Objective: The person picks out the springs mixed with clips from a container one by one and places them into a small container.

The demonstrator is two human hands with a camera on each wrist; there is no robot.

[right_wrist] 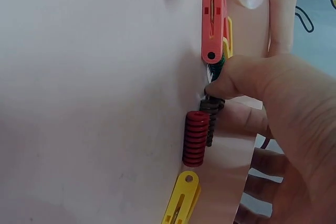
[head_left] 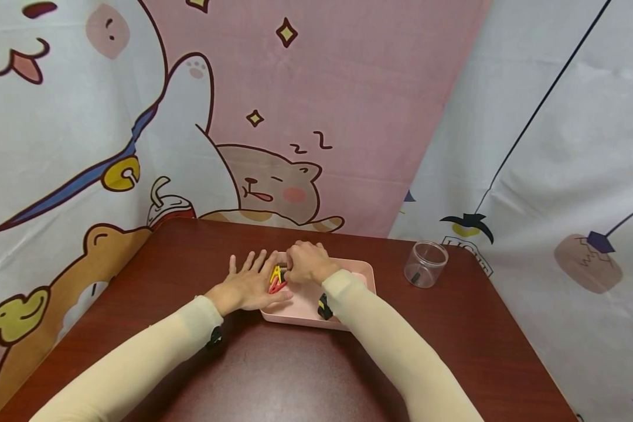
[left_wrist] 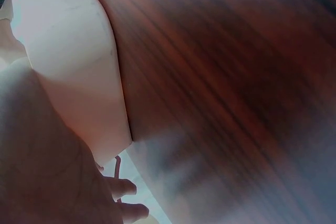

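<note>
A pink tray (head_left: 300, 321) lies on the table. My left hand (head_left: 250, 287) rests with spread fingers over its left end, beside the clips. My right hand (head_left: 308, 262) reaches into the tray. In the right wrist view its thumb and finger pinch a dark spring (right_wrist: 210, 109), partly hidden by the thumb. Close by stands a red spring (right_wrist: 195, 140). A red clip (right_wrist: 212, 24) lies on one side of the springs and a yellow clip (right_wrist: 181, 198) on the other. Another dark spring (right_wrist: 216, 68) shows partly beneath the red clip.
A clear round jar (head_left: 426, 264) stands right of the tray with a small dark item inside. The brown table (head_left: 274, 375) meets a cartoon-printed cloth (head_left: 369, 105) at its back. A dark wrist device (head_left: 324, 307) sits at the right cuff.
</note>
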